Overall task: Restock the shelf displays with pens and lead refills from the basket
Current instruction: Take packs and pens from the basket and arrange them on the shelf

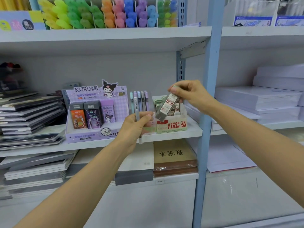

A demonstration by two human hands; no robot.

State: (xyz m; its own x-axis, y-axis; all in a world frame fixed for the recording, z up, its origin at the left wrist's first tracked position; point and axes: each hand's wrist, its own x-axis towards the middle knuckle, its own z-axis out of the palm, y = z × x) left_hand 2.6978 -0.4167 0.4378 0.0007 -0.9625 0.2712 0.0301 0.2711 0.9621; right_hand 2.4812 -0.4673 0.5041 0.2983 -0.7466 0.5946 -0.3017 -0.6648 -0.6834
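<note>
- Both forearms reach in from the bottom edge toward the middle shelf [172,134].
- Closed around a pale pen [137,116], the left hand [134,129] holds it roughly upright; the pen's top rises above the fist and its lower end sticks out below, in front of the shelf edge.
- Pinched between thumb and fingers of the right hand [189,94] is a clear lead refill case [166,106] with a red and white label, tilted, its lower end just above the front of a small open carton.
- That white carton [172,125], printed with red characters and "2B 0.7", stands on the middle shelf and holds more refill cases [158,102] standing on end.
- Just left of the carton, a row of pastel pens [141,101] stands upright behind the left hand; what holds them is hidden, probably a display box.
- Further left sits a lilac display tray [92,134] marked "KUROMI", with three refill boxes [93,115] side by side in it: orange, dark purple, light purple.
- Stacks of dark notebooks [29,116] lie at the far left of the same shelf.
- On the shelf above, bright highlighters [105,13] fill a divided rack.
- Below the middle shelf lies a tan book [174,153] with black characters, beside grey and white pads.
- Right of the blue upright post [209,102], white paper stacks [266,99] fill the next bay.
</note>
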